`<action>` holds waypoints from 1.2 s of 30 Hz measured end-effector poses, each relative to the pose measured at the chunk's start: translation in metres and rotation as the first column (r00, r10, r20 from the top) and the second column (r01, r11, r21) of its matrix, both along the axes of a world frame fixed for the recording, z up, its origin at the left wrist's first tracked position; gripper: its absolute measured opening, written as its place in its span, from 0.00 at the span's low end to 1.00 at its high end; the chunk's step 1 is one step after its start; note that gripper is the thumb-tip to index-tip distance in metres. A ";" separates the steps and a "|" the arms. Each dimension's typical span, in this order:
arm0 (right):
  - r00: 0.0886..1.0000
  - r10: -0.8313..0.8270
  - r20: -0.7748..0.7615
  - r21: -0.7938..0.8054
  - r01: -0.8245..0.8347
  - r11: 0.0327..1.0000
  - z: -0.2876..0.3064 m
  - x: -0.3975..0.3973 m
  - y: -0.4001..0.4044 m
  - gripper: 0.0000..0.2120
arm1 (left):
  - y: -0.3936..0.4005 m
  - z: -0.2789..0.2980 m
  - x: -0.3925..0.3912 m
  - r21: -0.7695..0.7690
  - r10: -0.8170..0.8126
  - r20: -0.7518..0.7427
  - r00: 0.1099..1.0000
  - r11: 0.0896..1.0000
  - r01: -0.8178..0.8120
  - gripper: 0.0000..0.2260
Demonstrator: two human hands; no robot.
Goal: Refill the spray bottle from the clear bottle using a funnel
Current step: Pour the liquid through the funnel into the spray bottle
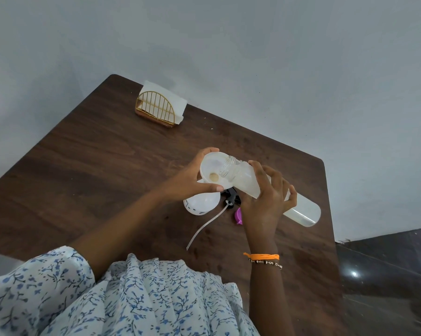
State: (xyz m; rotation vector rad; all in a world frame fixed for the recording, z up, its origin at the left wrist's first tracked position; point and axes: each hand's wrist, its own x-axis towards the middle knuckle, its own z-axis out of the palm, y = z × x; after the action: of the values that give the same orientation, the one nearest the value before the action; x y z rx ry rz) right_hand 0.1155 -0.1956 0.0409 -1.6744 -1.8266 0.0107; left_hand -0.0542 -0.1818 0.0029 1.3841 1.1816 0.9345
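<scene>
A white funnel (213, 169) sits in the neck of the white spray bottle (201, 203), which stands on the dark wooden table (107, 170). My left hand (192, 177) grips the funnel's rim, thumb at the near side and fingers at the far side. My right hand (268, 202) holds the clear bottle (299, 207) tilted almost level, its open threaded mouth (228, 169) over the funnel's bowl. The bottle's base end shows a little liquid. The black spray head (231, 198) with its long dip tube (204, 226) lies on the table beside the spray bottle.
A purple cap (238, 215) lies on the table just under my right hand. A gold wire napkin holder (157, 109) with white napkins stands at the table's far left corner. The table's right edge (333, 214) drops to a dark floor.
</scene>
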 end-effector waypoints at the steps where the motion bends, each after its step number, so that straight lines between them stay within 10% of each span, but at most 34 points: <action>1: 1.000 -0.001 0.001 0.001 0.001 1.000 -0.001 0.000 0.000 0.32 | 0.000 -0.001 0.000 -0.002 0.000 0.002 1.000 1.000 0.000 0.38; 36: 1.000 -0.025 0.008 -0.007 0.025 1.000 0.004 -0.005 0.000 0.34 | 0.000 -0.004 0.000 -0.021 -0.018 0.031 0.999 1.000 0.018 0.38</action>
State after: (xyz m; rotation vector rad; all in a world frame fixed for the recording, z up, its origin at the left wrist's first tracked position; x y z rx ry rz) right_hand 0.1108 -0.1954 0.0453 -1.7048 -1.8135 0.0001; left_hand -0.0544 -0.1818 -0.0011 1.3569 1.1507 0.9256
